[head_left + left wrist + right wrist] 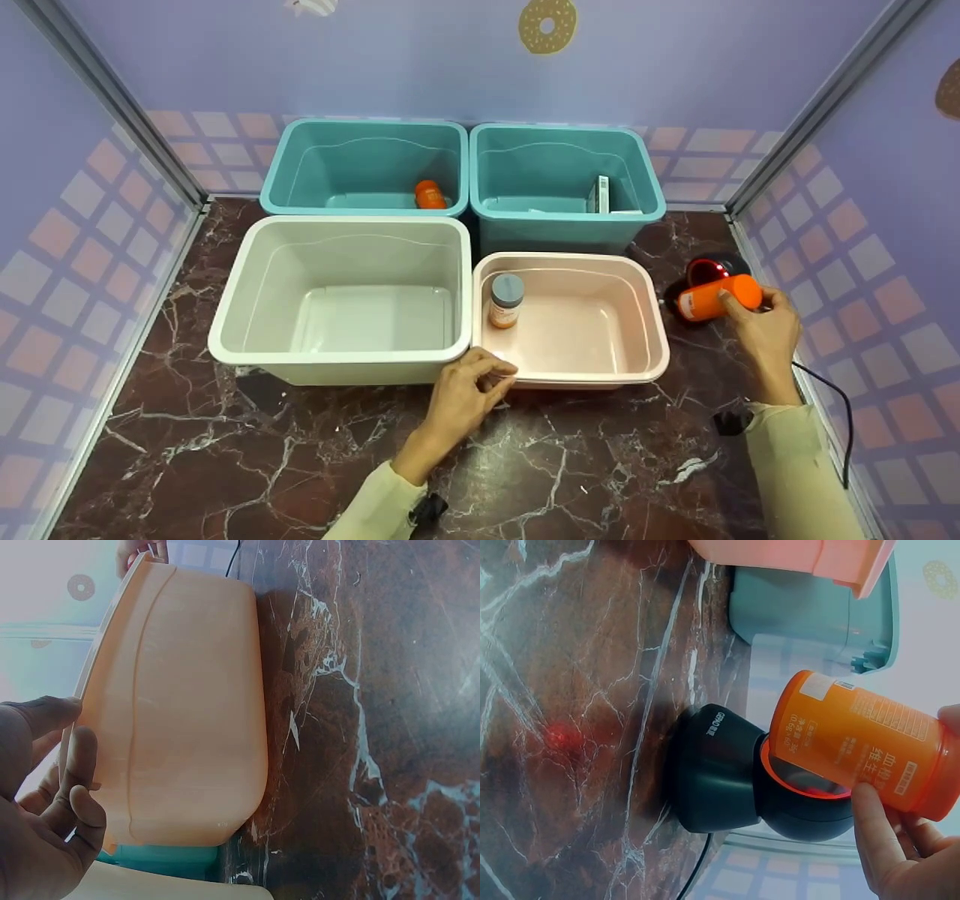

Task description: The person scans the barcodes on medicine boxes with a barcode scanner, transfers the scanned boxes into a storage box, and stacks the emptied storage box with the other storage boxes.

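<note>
1. Orange cylindrical plastic bottle with a matching orange cap and a printed label (701, 300): held above the surface at the right, tipped well over, its base pointing left and its cap end toward the person's right side.
2. The right hand (769, 326) is clamped on this bottle near the cap, the thumb lying along its side.
3. Just beside the bottle stands a black rounded scanner with a glowing red ring (720, 772); the bottle covers part of the ring, and whether the two touch I cannot tell. A thin black cable (849, 427) runs along the right edge.
4. The left hand (466, 390) pinches the near rim of a pale pink rectangular plastic bin (577, 330), close to its left corner. The two hands are well apart.
5. Inside the pink bin, near its left wall, is a small bottle with a grey cap and a white-and-orange body (506, 300).
6. An off-white rectangular plastic bin (337, 358) sits left of the pink one.
7. Behind stand two teal plastic bins side by side: the left one (352, 169) contains an orange-capped orange bottle (430, 195), the right one (555, 236) an upright white box (602, 195).
8. Everything rests on a dark reddish-brown, white-veined surface (300, 480).
</note>
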### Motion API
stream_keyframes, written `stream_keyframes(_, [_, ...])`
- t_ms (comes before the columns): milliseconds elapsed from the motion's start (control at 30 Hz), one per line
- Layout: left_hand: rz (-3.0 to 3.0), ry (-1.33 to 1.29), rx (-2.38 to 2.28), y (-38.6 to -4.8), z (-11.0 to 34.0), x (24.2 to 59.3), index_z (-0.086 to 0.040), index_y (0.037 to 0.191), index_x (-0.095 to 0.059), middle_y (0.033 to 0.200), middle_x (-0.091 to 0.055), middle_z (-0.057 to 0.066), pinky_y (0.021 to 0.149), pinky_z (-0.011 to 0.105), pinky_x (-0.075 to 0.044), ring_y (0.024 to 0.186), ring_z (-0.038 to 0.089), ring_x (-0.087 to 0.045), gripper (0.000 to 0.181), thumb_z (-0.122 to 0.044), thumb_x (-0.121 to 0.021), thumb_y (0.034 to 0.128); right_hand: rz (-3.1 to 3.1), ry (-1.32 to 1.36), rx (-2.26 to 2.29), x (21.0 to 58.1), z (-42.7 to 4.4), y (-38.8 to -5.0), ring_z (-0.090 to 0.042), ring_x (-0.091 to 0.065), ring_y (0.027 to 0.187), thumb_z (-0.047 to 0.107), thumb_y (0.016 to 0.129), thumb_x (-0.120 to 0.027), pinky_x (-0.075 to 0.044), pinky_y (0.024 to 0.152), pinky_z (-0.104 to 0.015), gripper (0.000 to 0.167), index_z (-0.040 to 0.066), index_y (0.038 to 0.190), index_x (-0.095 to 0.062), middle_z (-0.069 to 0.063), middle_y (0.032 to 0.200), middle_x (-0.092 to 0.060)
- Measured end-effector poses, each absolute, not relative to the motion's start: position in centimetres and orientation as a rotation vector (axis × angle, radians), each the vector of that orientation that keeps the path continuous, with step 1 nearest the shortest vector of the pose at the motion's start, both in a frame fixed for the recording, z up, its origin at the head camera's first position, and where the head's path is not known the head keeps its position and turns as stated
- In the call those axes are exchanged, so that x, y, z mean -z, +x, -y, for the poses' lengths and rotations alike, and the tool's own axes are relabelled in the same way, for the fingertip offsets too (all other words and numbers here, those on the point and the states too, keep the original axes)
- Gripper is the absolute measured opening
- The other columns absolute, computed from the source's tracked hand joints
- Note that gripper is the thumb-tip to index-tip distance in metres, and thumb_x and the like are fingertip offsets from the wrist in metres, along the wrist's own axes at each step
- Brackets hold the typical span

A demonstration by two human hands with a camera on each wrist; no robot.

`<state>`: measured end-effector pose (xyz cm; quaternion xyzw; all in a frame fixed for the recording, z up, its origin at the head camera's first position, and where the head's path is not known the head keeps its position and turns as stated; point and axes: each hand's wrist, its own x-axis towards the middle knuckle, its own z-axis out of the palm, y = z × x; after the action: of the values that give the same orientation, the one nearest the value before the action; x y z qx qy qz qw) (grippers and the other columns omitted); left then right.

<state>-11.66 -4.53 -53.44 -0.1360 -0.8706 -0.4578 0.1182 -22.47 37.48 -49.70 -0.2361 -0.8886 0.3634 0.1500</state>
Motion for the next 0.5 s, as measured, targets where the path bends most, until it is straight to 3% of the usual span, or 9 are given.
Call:
stream_keyframes(267, [2.548,-0.389,1.325,-11.7,4.5,53.4,-0.020,0.095,-0.078,0.090,-0.069,-0.005,0.062,0.019,-0.052,0.068,0.007,-0.062,0.011,-0.026,-0.080,0.0849,2.559,-0.688,-1.047,49.9,-37.3,-22.4,-0.014,-0.052,0.090,0.046,0.084,-0.074,-0.037,0.081,-0.027,0.063,0.002,0.127,-0.061,-0.018,0.117,-0.065])
stream_keyframes(500, [2.556,-0.386,1.336,-11.6,4.5,53.4,-0.020,0.095,-0.078,0.091,-0.068,-0.005,0.063,0.020,-0.053,0.069,0.007,-0.062,0.012,-0.026,-0.079,0.0852,2.486,-0.670,-1.069,50.5,-36.5,-22.2,0.002,-0.045,0.077,0.042,0.082,-0.077,-0.036,0.079,-0.021,0.058,0.002,0.122,-0.064,-0.005,0.098,-0.063])
